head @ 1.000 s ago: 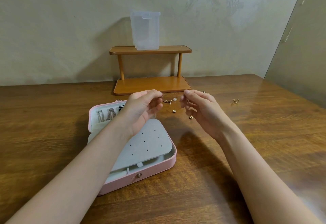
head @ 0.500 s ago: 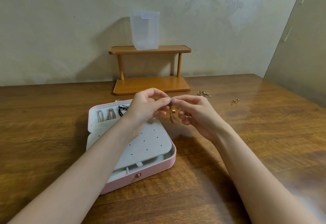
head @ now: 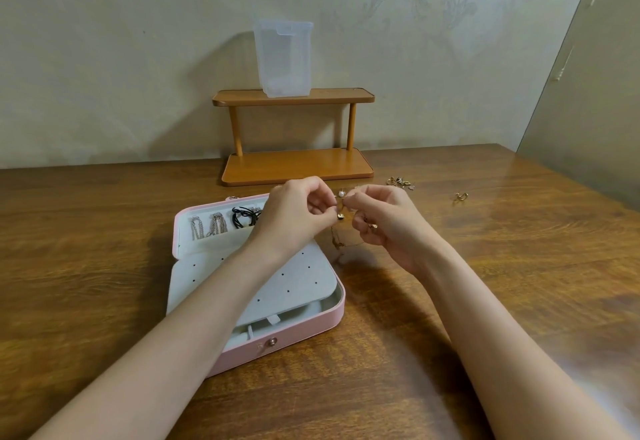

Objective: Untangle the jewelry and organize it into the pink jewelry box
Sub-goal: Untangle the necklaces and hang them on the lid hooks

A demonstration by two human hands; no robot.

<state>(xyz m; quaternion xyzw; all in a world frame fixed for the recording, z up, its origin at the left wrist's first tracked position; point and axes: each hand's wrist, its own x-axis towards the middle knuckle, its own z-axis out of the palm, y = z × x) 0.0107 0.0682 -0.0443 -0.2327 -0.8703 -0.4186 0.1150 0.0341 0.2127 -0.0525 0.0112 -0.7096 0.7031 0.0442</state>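
The pink jewelry box lies open on the wooden table, its grey dotted panel folded over the base. Silver chains and a black cord piece sit in its back compartments. My left hand and my right hand meet just right of the box, both pinching a thin gold chain whose loop hangs below the fingers. A small gold charm and a pearl show between the fingertips. A small gold piece shows at my right palm.
A two-tier wooden shelf stands at the back by the wall, with a clear plastic container on top. A small heap of gold jewelry and one separate gold piece lie on the table to the right.
My hands came together from a spread-apart pose; both now pinch the chain close to each other, and its loop hangs lower between them.
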